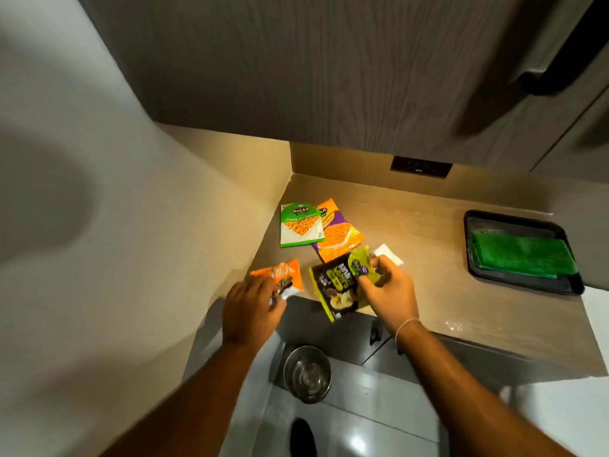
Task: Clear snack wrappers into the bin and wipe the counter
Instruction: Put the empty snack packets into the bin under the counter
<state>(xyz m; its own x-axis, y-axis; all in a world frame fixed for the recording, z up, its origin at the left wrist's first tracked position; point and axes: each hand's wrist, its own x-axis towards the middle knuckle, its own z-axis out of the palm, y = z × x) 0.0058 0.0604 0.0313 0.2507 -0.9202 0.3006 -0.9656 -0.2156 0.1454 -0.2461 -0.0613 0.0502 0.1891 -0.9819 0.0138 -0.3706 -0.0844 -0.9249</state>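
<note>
My left hand (252, 308) grips an orange and white snack wrapper (280, 273) at the counter's front left corner. My right hand (390, 291) holds a small lime-green wrapper (361, 265) and rests on a black and lime wrapper (336, 286) that hangs over the counter's front edge. A green and white wrapper (300, 225) and an orange and purple wrapper (336, 234) lie flat further back. A white scrap (389, 253) sits just beyond my right hand. A folded green cloth (524, 257) lies in a dark tray (501, 222) at the right. A steel bin (308, 374) stands on the floor below.
The beige counter (445, 285) ends at a wall on the left. Grey upper cabinets (329, 77) hang overhead, with a dark handle (553, 74) at the right. A black switch plate (421, 167) is on the back wall. Grey drawers sit under the counter.
</note>
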